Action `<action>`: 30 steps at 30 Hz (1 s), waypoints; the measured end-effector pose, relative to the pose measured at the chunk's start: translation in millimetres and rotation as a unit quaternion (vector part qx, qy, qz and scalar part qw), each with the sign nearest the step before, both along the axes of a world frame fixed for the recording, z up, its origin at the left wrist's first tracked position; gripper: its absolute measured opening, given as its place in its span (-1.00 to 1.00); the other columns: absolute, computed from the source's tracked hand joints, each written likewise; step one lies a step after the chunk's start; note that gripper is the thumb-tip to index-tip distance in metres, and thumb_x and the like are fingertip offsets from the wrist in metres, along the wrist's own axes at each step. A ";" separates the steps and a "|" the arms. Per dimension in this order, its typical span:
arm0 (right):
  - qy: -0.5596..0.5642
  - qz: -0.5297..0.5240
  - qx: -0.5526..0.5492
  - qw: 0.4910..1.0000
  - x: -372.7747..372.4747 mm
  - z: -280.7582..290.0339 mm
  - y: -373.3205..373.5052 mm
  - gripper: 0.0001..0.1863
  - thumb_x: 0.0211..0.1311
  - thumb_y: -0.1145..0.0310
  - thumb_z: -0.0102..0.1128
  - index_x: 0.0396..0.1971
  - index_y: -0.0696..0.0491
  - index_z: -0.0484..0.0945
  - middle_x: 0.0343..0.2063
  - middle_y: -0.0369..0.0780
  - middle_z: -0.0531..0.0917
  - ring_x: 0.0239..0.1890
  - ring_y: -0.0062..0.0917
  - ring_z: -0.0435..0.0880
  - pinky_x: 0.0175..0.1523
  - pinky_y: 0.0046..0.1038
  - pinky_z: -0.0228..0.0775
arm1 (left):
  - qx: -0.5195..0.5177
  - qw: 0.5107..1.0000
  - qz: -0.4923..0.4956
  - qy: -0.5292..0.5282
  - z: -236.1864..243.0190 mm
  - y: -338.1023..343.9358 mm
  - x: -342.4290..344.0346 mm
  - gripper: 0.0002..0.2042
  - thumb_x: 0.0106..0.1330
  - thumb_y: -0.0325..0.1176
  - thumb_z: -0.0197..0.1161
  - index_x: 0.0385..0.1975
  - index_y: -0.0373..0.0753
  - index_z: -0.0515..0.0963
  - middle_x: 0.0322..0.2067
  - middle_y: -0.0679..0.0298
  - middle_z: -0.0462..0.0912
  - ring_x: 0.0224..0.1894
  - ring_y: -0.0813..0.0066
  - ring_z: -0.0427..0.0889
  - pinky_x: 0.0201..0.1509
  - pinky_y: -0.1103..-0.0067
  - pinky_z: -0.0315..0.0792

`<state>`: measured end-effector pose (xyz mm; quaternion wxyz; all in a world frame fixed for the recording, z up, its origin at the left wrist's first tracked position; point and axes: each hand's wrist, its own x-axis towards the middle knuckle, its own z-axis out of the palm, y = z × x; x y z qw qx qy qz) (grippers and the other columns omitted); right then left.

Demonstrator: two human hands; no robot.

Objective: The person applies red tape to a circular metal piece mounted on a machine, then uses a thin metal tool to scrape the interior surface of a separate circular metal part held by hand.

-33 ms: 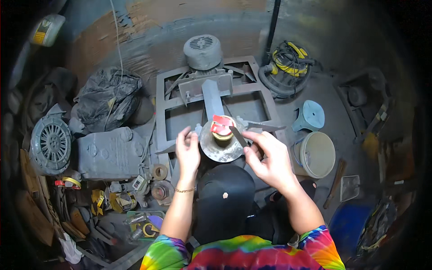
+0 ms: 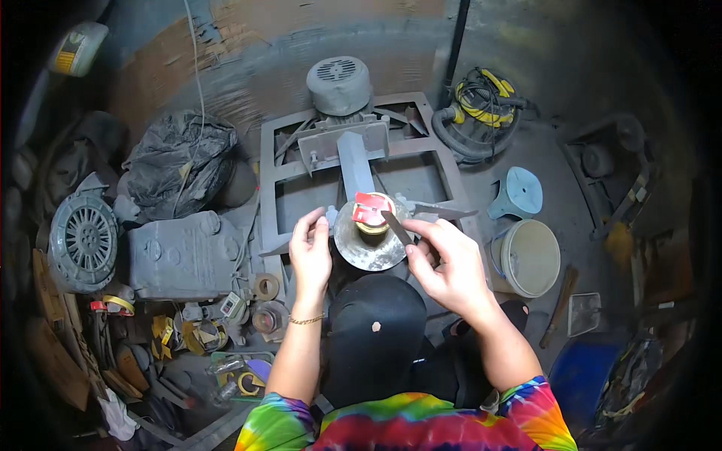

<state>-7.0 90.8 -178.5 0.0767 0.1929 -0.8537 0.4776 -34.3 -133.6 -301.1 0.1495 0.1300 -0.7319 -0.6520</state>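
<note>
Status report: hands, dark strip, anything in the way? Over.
Left hand empty, loosely curled beside the metal disc. Right hand pinching the dark strip. Strip's tip at the red-topped gold piece; contact unclear. Nothing visibly between them.

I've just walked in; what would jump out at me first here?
Probably the tie-dyed shirt at the lower edge, a burst of rainbow colour in a grey, dusty workshop. Next, the bright red piece near the middle, above a flared metal dish, with a dark flat strip pinched in the right hand beside it. Then the yellow-and-black vacuum cleaner at upper right.
</note>
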 end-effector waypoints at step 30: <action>0.106 0.052 0.091 0.989 -22.9 -4.2 -24.6 -0.69 0.06 0.54 0.26 -0.13 0.15 0.54 -0.48 -0.12 0.52 -0.43 -0.22 0.59 -0.32 -0.31 0.47 | 0.130 0.988 -0.078 0.004 76.2 38.1 9.6 -0.96 0.28 -0.56 0.25 -0.34 -0.38 0.55 -0.51 0.37 0.63 -0.54 0.84 0.46 -0.51 0.80 0.32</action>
